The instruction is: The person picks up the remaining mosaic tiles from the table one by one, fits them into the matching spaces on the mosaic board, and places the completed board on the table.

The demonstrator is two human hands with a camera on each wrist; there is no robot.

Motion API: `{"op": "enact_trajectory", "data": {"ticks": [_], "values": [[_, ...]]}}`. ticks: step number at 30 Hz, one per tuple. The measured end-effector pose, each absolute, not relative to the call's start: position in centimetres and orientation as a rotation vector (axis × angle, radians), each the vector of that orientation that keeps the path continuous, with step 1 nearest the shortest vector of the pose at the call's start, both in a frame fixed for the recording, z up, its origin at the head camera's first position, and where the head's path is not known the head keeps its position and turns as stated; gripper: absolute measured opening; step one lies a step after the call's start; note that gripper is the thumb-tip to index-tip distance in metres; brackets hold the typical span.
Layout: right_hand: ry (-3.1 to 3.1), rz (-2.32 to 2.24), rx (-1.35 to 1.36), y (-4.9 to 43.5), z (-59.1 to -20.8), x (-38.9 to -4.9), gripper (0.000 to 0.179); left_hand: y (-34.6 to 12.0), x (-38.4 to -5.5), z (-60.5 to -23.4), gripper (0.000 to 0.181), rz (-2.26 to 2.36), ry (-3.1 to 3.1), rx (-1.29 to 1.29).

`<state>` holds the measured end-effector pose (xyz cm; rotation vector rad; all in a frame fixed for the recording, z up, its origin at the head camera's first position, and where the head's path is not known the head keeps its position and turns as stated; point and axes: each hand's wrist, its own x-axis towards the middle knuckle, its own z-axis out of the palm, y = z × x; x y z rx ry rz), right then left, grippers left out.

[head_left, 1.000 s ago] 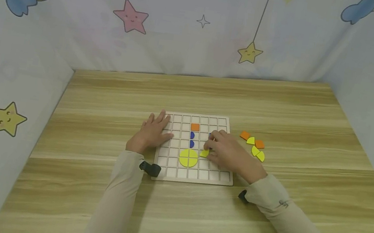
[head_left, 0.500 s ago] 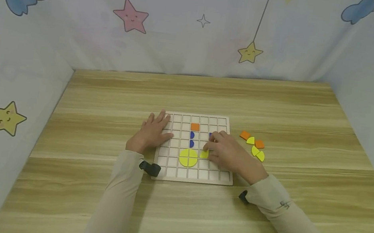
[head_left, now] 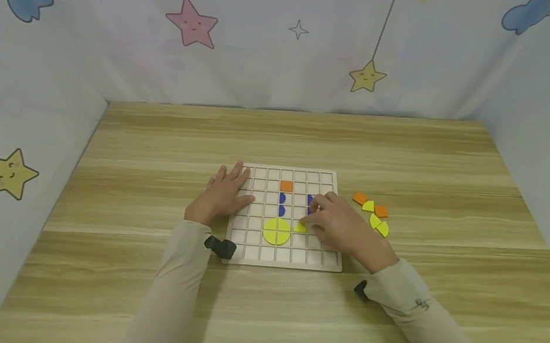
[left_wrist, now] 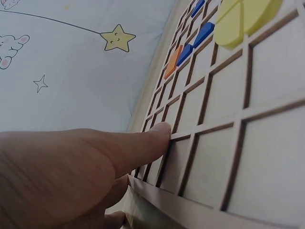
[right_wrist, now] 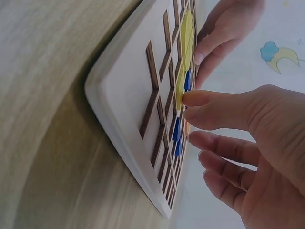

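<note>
A pale wooden grid board [head_left: 288, 259] lies on the table. My left hand [head_left: 220, 198] rests on its left edge with fingers spread; the thumb [left_wrist: 159, 133] touches the grid in the left wrist view. My right hand [head_left: 339, 222] is over the board's right half. Its thumb and index fingertips touch a yellow quarter-circle piece [head_left: 301, 228] that lies in a cell; the other fingers [right_wrist: 219, 183] hang loosely bent. Left of that piece, several yellow quarters form a circle [head_left: 276, 231]. Above the circle sit blue half-circle pieces [head_left: 281, 211] and an orange square [head_left: 286, 186]. More blue pieces [head_left: 310, 200] are partly behind my right hand.
To the right of the board, loose orange pieces [head_left: 380, 211] and yellow quarter-circle pieces [head_left: 375, 221] lie on the wooden table [head_left: 457, 234]. A printed cloth wall [head_left: 247, 72] stands behind the table, with more cloth at both sides.
My right hand has shifted slightly right, uncovering more of the blue pieces. The yellow quarter-circle under its fingertips now lies in its cell. My left hand has stayed in place.
</note>
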<state>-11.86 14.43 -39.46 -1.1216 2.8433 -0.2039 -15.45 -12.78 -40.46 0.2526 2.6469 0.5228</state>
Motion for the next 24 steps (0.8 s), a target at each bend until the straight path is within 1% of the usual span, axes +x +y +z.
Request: {"op": "enact_trajectory", "data": {"ticks": [8, 14, 18, 24], "values": [[2.862, -0.248, -1.12, 14.8, -39.2, -11.7, 0.018, -12.7, -15.4, -40.2, 0.071, 0.53, 2.643, 0.244], [2.866, -0.362, -1.033, 15.9, -38.7, -12.0, 0.019, -12.7, -15.4, -40.2, 0.071, 0.522, 2.646, 0.25], [2.899, -0.409, -1.009, 17.0, -38.3, -12.6, 0.018, -12.8, -15.4, -40.4, 0.07, 0.513, 2.651, 0.263], [2.925, -0.462, -0.889, 19.0, -37.5, -13.5, 0.022, -12.8, -15.5, -40.4, 0.071, 0.508, 2.655, 0.27]]}}
